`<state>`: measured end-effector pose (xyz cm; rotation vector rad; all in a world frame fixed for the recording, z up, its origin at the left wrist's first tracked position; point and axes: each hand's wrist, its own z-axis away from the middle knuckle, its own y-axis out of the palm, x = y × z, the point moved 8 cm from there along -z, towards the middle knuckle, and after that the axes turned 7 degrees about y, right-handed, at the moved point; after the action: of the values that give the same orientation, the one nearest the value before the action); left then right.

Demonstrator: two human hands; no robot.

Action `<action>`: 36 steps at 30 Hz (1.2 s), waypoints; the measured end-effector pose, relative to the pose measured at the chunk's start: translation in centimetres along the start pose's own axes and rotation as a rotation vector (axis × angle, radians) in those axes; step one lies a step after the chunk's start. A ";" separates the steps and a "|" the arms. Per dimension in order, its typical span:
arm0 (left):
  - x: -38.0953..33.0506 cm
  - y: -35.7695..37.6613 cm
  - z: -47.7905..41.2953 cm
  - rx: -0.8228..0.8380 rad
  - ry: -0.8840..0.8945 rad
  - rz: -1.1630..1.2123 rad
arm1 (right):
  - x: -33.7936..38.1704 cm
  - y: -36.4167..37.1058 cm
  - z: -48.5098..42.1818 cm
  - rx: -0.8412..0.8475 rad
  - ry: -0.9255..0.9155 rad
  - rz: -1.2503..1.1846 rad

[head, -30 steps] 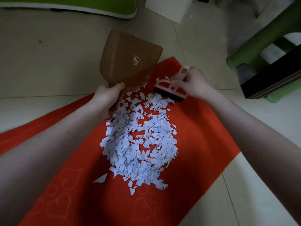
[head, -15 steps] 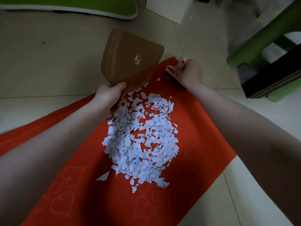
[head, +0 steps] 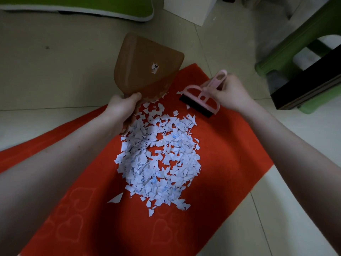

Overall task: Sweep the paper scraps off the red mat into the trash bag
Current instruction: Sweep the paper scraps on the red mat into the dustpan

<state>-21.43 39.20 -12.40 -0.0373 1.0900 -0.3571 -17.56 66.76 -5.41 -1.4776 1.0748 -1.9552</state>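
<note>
A heap of white paper scraps (head: 158, 159) lies in the middle of the red mat (head: 230, 163). My left hand (head: 123, 109) grips a brown dustpan (head: 145, 67) by its near end, tilted up at the heap's far edge. My right hand (head: 230, 93) holds the handle of a small pink brush (head: 201, 98) with black bristles, which rests on the mat just right of the dustpan, beyond the heap. One larger scrap (head: 116, 199) lies apart at the heap's near left. No trash bag is in view.
Pale floor tiles surround the mat. A green stool (head: 295, 45) with a dark board (head: 304, 84) against it stands at the right. A white box (head: 188, 8) and a green-and-white object (head: 92, 8) lie at the far edge.
My right hand drew the brush away to the far mat edge, where it was hidden behind the hand, then brought it back down onto the mat beside the dustpan. The dustpan barely moved.
</note>
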 end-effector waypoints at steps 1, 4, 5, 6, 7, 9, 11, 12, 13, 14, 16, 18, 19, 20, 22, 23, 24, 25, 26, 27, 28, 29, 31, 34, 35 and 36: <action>0.0 0.1 0.1 0.003 0.003 0.002 | -0.4 -0.3 -0.5 -0.087 0.033 -0.003; -0.1 0.4 0.4 0.013 0.008 0.017 | -1.1 0.2 -1.7 -0.233 0.133 -0.013; -0.1 0.5 0.5 0.012 0.011 0.023 | -0.8 0.5 -1.9 -0.254 0.157 -0.012; 0.0 0.5 0.5 0.010 0.012 0.025 | -0.5 0.9 -2.1 -0.259 0.178 0.006; 0.0 0.4 0.5 0.008 0.014 0.023 | -0.1 1.4 -2.3 -0.244 0.195 0.036; 0.1 0.3 0.6 0.005 0.015 0.012 | 0.6 2.5 -2.5 -0.159 0.196 0.118; 0.1 0.1 0.6 0.000 0.009 0.010 | 0.8 3.5 -2.4 -0.054 0.169 0.194; 0.2 -0.1 0.6 -0.002 0.004 0.011 | 0.8 3.7 -2.2 -0.007 0.153 0.218; 0.3 -0.1 0.5 -0.002 -0.001 0.012 | 0.7 3.8 -1.9 0.039 0.132 0.228; 0.3 -0.3 0.5 -0.003 -0.004 0.012 | 1.0 3.8 -1.4 0.084 0.099 0.211; 0.3 -0.3 0.5 0.000 -0.002 0.009 | 1.2 3.1 0.2 0.143 0.051 0.100; 0.1 -0.4 0.5 -0.001 0.006 0.005 | 1.5 1.9 1.8 0.137 0.021 -0.004; 0.1 -0.3 0.5 0.001 0.010 0.005 | 1.2 1.3 2.2 0.120 0.018 -0.031; 0.0 -0.3 0.5 0.003 0.012 0.003 | 0.9 0.9 2.3 0.102 0.026 -0.047; -0.1 -0.2 0.6 0.004 0.012 0.003 | 0.1 0.4 2.1 0.018 0.065 -0.063; -0.1 -0.1 0.7 0.004 0.009 0.006 | -0.2 0.1 1.9 -0.055 0.087 -0.061; -0.2 0.1 0.7 0.006 0.006 0.009 | -0.3 -0.2 1.6 -0.134 0.105 -0.049; -0.3 0.3 0.8 0.010 0.005 0.012 | -0.4 -0.3 1.1 -0.199 0.119 -0.035; -0.4 0.5 1.0 0.014 0.005 0.017 | -0.6 -0.1 0.5 -0.235 0.138 -0.026; -0.5 0.7 1.1 0.018 0.007 0.025 | -0.8 0.4 -0.2 -0.247 0.164 -0.019; -0.5 0.9 1.2 0.020 0.009 0.033 | -1.1 0.9 -0.9 -0.246 0.200 0.005; -0.5 0.9 1.3 0.019 0.010 0.039 | -1.4 1.4 -1.6 -0.232 0.235 0.051; -0.4 1.0 1.5 0.019 0.010 0.045 | -1.4 2.4 -2.2 -0.174 0.259 0.147; -0.3 0.8 1.6 0.024 0.009 0.037 | -0.1 3.5 -1.3 -0.046 0.184 0.198; -0.3 0.7 1.6 0.022 0.009 0.035 | 0.1 3.8 -0.6 0.013 0.159 0.223; -0.2 0.5 1.6 0.020 0.008 0.039 | 0.1 4.1 0.1 0.066 0.133 0.246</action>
<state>-20.04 39.49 -11.57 0.0026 1.0934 -0.3332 -17.88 64.22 -8.63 -1.1356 1.1750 -1.9145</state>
